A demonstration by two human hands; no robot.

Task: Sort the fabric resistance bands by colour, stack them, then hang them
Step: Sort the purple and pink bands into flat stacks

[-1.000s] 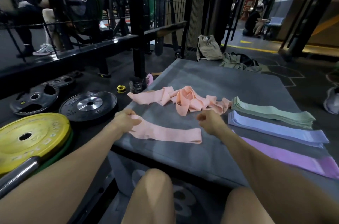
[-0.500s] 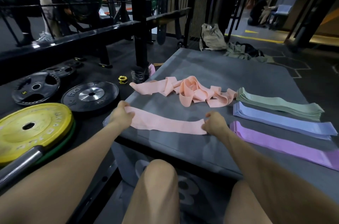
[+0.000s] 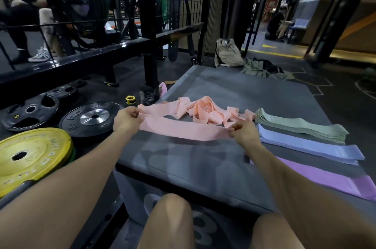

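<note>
Closest to the camera are the person's bare knees, then the front edge of the grey mat (image 3: 183, 167) that everything is laid out on. Just past that edge, both hands are on one pink band (image 3: 183, 129): the left hand (image 3: 127, 119) pinches its left end and the right hand (image 3: 243, 132) pinches its right end, fingers curled round the fabric. So the band's long axis runs straight left to right between the hands, pulled flat and apparently lifted slightly off the mat. Neither hand looks nearer than the other.

Off to the right, touching or just beside one another, lie the sorted stacks: purple bands (image 3: 325, 181) nearest, then blue bands (image 3: 305, 144), then green bands (image 3: 301, 126) furthest back. Their long axes also run roughly left to right, angled a bit.

Right behind the stretched band is the tangled pink pile (image 3: 205, 113), not yet sorted. My guess is the held band gets laid flat to start a pink stack, likely left of the others, and then it's a matter of pulling the next one from that tangle. Hanging looks a long way off.

On the floor to the left sit a yellow weight plate (image 3: 30, 157) and black plates (image 3: 91, 118).
</note>
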